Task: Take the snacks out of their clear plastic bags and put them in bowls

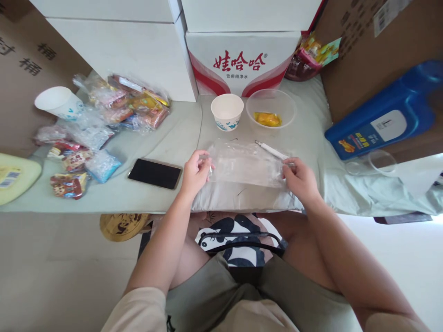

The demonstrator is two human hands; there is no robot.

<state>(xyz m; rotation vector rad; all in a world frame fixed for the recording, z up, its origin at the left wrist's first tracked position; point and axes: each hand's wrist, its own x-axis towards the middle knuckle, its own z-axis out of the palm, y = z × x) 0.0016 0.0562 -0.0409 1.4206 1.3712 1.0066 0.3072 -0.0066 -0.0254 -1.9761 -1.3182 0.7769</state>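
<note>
While both forearms reach forward over the tabletop, the left hand and right hand each pinch an end of the clear, crinkled plastic bag; fingers curled, grip pressed together.

Pale green cloth-covered tabletop, seen from above.

- **Front centre:** a clear plastic bag lies flat, with a slim white pen-like stick at its far right corner.
- **Left of the bag:** a black phone lies face up.
- **Behind the bag:** an upright paper cup stands just beside a clear bowl.
- **Far left:** a loose heap of snack packets, a tipped paper cup, and smaller packets nearer the edge.
- **Rear:** white cartons and a red-printed carton.
- **Right:** a cardboard box, a blue jug on its side, and a clear round lid.
</note>
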